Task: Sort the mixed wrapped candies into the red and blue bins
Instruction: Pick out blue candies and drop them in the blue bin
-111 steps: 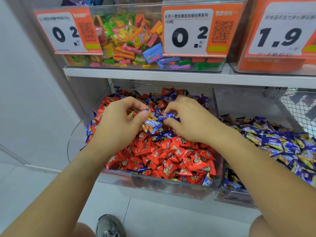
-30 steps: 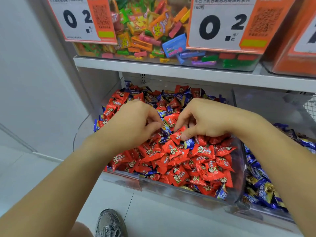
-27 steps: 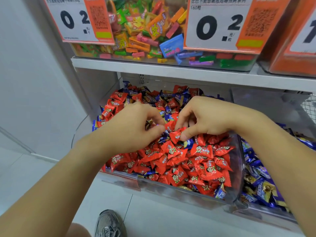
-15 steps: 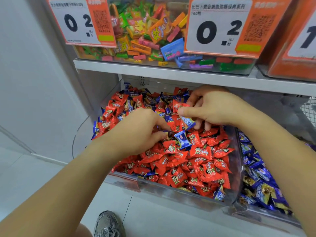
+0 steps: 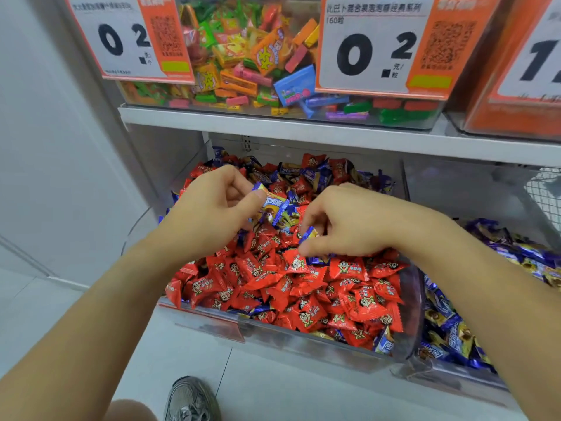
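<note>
Since half a second ago our right hand (image 5: 349, 220) has come nearer, and our left hand (image 5: 209, 214) has lifted. Left fingers now pinch a few blue candies (image 5: 271, 206) above the middle of the red bin (image 5: 406, 329). Right fingers pinch one blue candy (image 5: 307, 233) just over the red candies (image 5: 303, 287). The blue bin (image 5: 455, 375) sits touching on the right, under the shelf (image 5: 273, 124).

Shop: shelf (image 5: 303, 129) with bulk candy bins (image 5: 303, 344), orange price tags (image 5: 382, 47) bearing QR codes.
</note>
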Motion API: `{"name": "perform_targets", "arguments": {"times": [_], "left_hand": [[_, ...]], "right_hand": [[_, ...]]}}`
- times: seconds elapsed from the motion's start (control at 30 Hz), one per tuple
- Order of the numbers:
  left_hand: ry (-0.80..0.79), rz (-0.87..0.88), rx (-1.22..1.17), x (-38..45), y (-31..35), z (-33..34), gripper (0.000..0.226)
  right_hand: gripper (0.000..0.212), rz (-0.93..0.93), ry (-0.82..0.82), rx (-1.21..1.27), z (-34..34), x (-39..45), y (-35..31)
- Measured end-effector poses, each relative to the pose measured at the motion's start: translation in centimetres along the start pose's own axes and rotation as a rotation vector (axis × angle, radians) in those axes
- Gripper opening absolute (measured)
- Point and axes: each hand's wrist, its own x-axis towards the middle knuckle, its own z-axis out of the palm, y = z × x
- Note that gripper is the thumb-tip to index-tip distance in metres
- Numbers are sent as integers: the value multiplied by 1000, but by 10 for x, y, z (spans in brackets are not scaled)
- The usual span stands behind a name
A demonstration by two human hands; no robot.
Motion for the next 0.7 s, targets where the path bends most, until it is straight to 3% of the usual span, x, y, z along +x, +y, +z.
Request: {"name": "perform_targets", "arguments": {"times": [0.13, 0.27, 0.43, 0.6, 0.7], "left_hand": [[67, 23, -19, 1, -2, -2, 20], [85, 25, -31, 2, -5, 0, 25], [163, -72, -84, 8, -3, 2, 30], [184, -263, -219, 14, -5, -2, 32], [182, -286, -130, 18, -5, -3, 40]], "right_hand": [[56, 34, -94, -145, 0, -2, -7], [49, 44, -104, -165, 1, 0, -11], [17, 40, -66, -81, -1, 1, -10], [22, 46, -42, -69, -2, 1, -7], [28, 47, -26, 20, -8, 1, -1]]}}
